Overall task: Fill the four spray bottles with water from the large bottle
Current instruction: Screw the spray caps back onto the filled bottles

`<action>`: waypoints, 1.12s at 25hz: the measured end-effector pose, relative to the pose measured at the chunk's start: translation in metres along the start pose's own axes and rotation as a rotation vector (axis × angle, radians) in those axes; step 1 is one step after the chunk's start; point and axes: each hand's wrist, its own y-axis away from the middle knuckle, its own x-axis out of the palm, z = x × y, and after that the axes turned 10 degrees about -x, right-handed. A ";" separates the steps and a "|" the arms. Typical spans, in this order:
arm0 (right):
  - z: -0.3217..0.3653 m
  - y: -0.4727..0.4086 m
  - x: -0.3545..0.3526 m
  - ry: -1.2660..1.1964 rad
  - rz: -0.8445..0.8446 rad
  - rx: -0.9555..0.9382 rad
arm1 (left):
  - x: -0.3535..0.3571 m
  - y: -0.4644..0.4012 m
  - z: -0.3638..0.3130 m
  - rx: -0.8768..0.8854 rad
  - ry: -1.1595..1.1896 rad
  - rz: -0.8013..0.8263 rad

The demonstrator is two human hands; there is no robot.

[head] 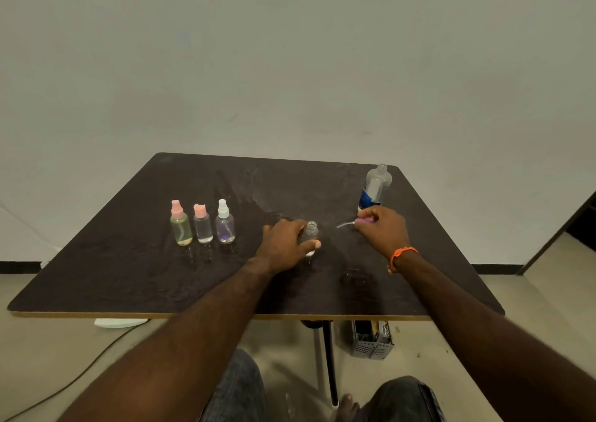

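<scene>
- Clearly the open spray bottle [311,232] is the centre of the work: it stands upright on the dark table [161,276] with its neck uncovered, and every other place below is given from it.
- The left hand [283,247] is wrapped around its body, with the thumb pressed on the near side. Probably this grip is to keep the light bottle from tipping while it has no top.
- To the right of it, the right hand [382,228] is pinching the purple spray head [362,222], and the thin dip tube [345,225] points back toward the open neck. The head is apart from the bottle, so the neck is free for pouring.
- Whether this bottle has water inside, one cannot tell, because the hand hides most of it.
- Behind and to the right stands the large bottle [374,187], uncapped and just behind the right hand, so it is easy to reach.
- Well to the left, three closed spray bottles [203,224] stand in a row, out of the way; they seem to hold liquid already.
- By this judgement, the fourth bottle is the last one to finish.
</scene>
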 end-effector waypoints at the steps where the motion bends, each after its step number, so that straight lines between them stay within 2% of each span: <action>1: 0.008 0.000 -0.001 -0.096 -0.040 0.015 | 0.001 0.001 0.000 -0.004 0.010 -0.014; 4: 0.032 -0.003 -0.008 -0.290 -0.098 0.001 | 0.003 0.003 -0.001 -0.045 0.030 -0.047; 6: 0.047 -0.004 -0.015 -0.338 -0.076 -0.037 | 0.004 0.004 -0.002 -0.065 0.048 -0.051; 11: 0.073 0.007 -0.017 -0.171 -0.023 -0.241 | 0.004 0.007 -0.004 -0.083 0.080 -0.064; 17: 0.082 0.007 -0.008 -0.088 0.003 -0.290 | 0.003 0.007 -0.002 -0.097 0.129 -0.022; 19: 0.084 0.005 -0.006 -0.059 0.061 -0.313 | 0.005 0.006 -0.001 -0.096 0.127 -0.025; 24: 0.082 -0.004 0.017 0.054 0.338 -0.305 | 0.006 0.006 0.000 -0.096 0.087 -0.028; 28: 0.078 -0.005 0.035 0.067 0.365 -0.238 | 0.005 0.005 -0.001 -0.099 0.056 -0.027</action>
